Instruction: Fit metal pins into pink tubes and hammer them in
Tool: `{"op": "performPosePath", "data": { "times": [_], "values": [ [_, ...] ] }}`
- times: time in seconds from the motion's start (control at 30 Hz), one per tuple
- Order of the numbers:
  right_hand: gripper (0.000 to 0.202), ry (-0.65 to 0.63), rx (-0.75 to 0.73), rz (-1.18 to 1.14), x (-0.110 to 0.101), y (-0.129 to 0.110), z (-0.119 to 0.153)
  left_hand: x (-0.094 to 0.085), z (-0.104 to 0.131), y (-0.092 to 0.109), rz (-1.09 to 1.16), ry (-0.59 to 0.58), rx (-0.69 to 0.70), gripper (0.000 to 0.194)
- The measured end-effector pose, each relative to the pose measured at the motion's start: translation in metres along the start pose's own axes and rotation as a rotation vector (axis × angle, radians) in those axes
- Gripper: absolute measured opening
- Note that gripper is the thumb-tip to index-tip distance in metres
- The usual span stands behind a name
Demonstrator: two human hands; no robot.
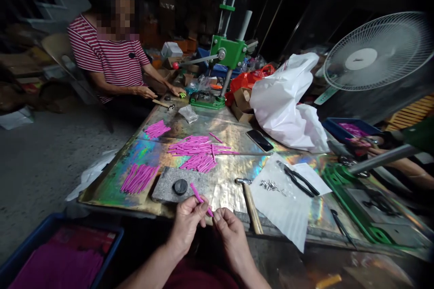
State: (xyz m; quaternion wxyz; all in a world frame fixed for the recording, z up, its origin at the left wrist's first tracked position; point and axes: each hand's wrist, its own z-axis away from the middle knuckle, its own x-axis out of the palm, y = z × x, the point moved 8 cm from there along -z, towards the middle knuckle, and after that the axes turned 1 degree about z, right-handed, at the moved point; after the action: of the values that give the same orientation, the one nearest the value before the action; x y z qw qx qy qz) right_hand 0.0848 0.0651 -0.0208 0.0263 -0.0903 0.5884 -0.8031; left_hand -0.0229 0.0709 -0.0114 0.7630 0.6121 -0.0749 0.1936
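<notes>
A thin pink strip (195,191) with a small loop at its far end is pinched in my left hand (187,222), just off the table's front edge. The fingertips of my right hand (232,231) are pressed together at the strip's near end; whatever is between them is too small to make out. Beyond my hands lies a grey stone block (166,179) with a round black disc (181,186) on it. Similar pink strips lie in a loose heap (190,145) and in neater bunches (139,179) on the shiny table (111,187). A hammer (251,210) rests right of my hands.
Small metal pieces (268,185) and black-handled pliers (300,178) lie on white sheeting (291,216). Farther off are a phone (259,140), a white bag (285,99) and a green press (227,54). A co-worker (111,63) sits far left. Another person's hands (369,142) show at right.
</notes>
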Motion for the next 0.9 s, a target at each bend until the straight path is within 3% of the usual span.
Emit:
{"op": "performPosePath", "data": {
  "times": [0.2,0.3,0.43,0.53,0.7,0.9],
  "values": [
    [0.034,0.046,-0.125,0.149,-0.003,-0.009,0.0,-0.006,0.001,0.005,0.021,0.007,0.036,0.021],
    [0.034,0.033,-0.149,0.19,-0.01,-0.012,-0.001,-0.026,-0.006,0.017,0.003,0.072,0.094,0.018],
    [0.035,0.131,-0.202,0.318,-0.044,-0.019,-0.006,-0.066,-0.018,0.047,-0.099,0.251,0.269,0.014],
    [0.033,0.254,-0.187,0.508,-0.079,-0.019,-0.01,-0.082,-0.024,0.061,-0.171,0.308,0.347,0.011],
    [0.031,0.367,-0.049,0.869,-0.122,-0.01,-0.018,-0.086,-0.027,0.066,-0.237,0.323,0.405,0.008],
    [0.031,0.352,0.044,1.111,-0.139,0.001,-0.025,-0.083,-0.025,0.067,-0.301,0.321,0.422,0.007]
  ]
}}
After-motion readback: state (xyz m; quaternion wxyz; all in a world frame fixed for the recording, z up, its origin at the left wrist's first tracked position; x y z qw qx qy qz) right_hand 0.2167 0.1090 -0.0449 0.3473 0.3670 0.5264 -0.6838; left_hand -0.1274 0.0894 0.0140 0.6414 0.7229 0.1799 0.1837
